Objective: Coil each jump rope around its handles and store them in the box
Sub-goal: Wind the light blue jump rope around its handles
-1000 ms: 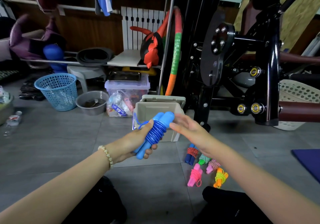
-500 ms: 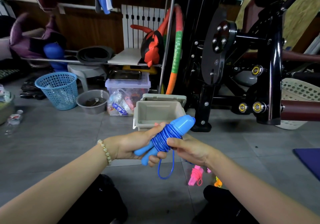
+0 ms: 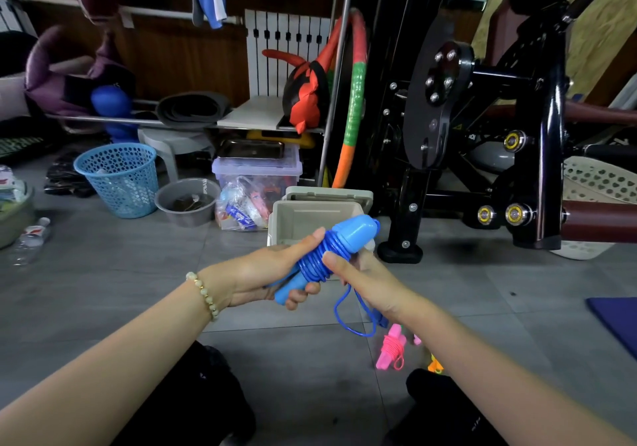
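Observation:
My left hand (image 3: 265, 273) grips the two handles of a blue jump rope (image 3: 351, 235), held together and pointing up to the right. Blue cord is wound round the middle of the handles. My right hand (image 3: 365, 280) pinches that cord at the coil, thumb on top. A loose loop of the cord (image 3: 355, 318) hangs below my right hand. The open beige box (image 3: 310, 218) stands on the floor just behind the handles. A coiled pink rope (image 3: 391, 352) lies on the floor under my right forearm, with an orange one (image 3: 435, 365) partly hidden beside it.
A black exercise machine (image 3: 482, 118) stands right behind the box. A clear storage bin (image 3: 256, 183), a grey bowl (image 3: 188, 200) and a blue mesh basket (image 3: 119, 178) sit to the left. A blue mat (image 3: 617, 321) lies at the right edge.
My right hand went from open beside the handles to pinching the cord at the coil. The handles tilted further right, and a loose loop of cord now hangs below.

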The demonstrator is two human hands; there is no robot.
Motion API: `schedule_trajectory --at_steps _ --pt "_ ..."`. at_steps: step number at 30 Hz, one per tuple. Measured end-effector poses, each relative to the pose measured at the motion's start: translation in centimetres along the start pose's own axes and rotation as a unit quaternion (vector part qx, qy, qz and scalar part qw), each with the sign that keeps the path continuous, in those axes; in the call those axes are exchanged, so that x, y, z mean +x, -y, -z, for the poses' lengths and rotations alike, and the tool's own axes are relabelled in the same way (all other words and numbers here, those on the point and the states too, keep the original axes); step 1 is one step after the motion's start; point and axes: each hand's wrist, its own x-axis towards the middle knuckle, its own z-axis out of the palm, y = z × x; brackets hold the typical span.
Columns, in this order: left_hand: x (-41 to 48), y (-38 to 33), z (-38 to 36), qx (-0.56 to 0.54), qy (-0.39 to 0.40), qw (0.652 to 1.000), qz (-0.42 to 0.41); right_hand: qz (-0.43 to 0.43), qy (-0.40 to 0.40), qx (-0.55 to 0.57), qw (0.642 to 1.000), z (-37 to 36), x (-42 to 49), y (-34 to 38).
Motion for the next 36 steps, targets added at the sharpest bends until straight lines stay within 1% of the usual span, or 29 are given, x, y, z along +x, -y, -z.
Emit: schedule_trajectory --at_steps 2,4,5,7,8,10,11,13,14,15,16,17,19,20,22,24,26,27,29,31,32,33,35,36 --pt "0.5 0.2 0.2 -0.003 -0.064 0.998 -0.027 -0.033 0.009 -0.056 0.998 0.0 0.0 -0.7" --pt "1.0 0.3 0.5 -0.028 -0.116 0.991 -0.055 -0.042 -0.013 -0.131 0.99 0.0 0.1 -1.7" --pt "1.2 0.4 0.6 -0.044 -0.133 0.988 -0.066 -0.027 -0.028 -0.182 0.983 0.0 0.2 -2.0" --pt "1.8 0.4 0.5 -0.079 -0.165 0.98 -0.083 0.031 -0.054 -0.282 0.957 0.0 0.4 -2.4" --pt "2.1 0.4 0.4 -0.09 -0.185 0.974 -0.089 0.055 -0.065 -0.319 0.944 -0.1 0.4 -2.1" --pt "2.8 0.6 0.5 -0.09 -0.236 0.963 -0.098 0.073 -0.086 -0.376 0.92 -0.1 0.5 -1.1" --pt "3.0 0.6 0.7 -0.079 -0.261 0.957 -0.1 0.077 -0.089 -0.409 0.905 0.0 0.5 -0.6" --pt "3.2 0.7 0.9 -0.023 -0.285 0.954 -0.093 0.09 -0.071 -0.5 0.858 0.0 0.6 0.6" --pt "3.1 0.8 0.8 0.022 -0.278 0.957 -0.082 0.103 -0.061 -0.528 0.84 0.1 0.6 1.2" --pt "3.1 0.8 0.7 0.07 -0.262 0.96 -0.07 0.114 -0.058 -0.536 0.835 0.2 0.7 1.8" --pt "2.9 0.7 0.4 0.114 -0.242 0.962 -0.06 0.123 -0.062 -0.52 0.843 0.4 0.7 2.3" --pt "2.7 0.5 0.2 0.15 -0.22 0.963 -0.052 0.124 -0.07 -0.484 0.863 0.7 0.7 2.8" --pt "2.2 0.1 0.0 0.193 -0.176 0.964 -0.045 0.109 -0.071 -0.381 0.915 1.9 1.1 3.1" --pt "1.8 -0.2 -0.1 0.211 -0.149 0.965 -0.047 0.101 -0.061 -0.344 0.932 2.6 1.2 3.2" --pt "1.2 -0.5 0.0 0.259 -0.097 0.96 -0.054 0.078 -0.032 -0.299 0.95 3.6 1.3 3.1" --pt "0.9 -0.6 0.3 0.339 -0.078 0.936 -0.051 0.058 -0.005 -0.262 0.963 3.9 1.2 3.1" --pt "1.0 -0.5 0.5 0.399 -0.084 0.913 -0.03 0.059 0.024 -0.247 0.967 3.6 1.2 3.4" --pt "1.0 -0.5 0.4 0.409 -0.081 0.908 -0.033 0.069 0.04 -0.255 0.964 3.1 1.2 3.6" --pt "1.2 -0.7 -0.4 0.428 -0.052 0.899 -0.076 0.096 0.07 -0.302 0.946 2.3 1.4 4.3" --pt "1.0 -1.2 -1.1 0.452 -0.039 0.884 -0.11 0.117 0.085 -0.354 0.924 2.0 1.6 4.7" --pt "0.8 -1.4 -1.3 0.452 -0.036 0.885 -0.109 0.124 0.083 -0.365 0.919 2.2 1.7 4.7" --pt "0.6 -1.3 -1.4 0.436 -0.025 0.894 -0.1 0.129 0.072 -0.362 0.92 2.5 1.7 4.6" --pt "0.2 -1.1 -1.7 0.382 0.017 0.919 -0.098 0.132 0.034 -0.322 0.937 3.1 1.9 4.3" --pt "0.0 -1.0 -1.9 0.363 0.035 0.925 -0.105 0.13 0.019 -0.3 0.945 3.1 2.0 4.2"
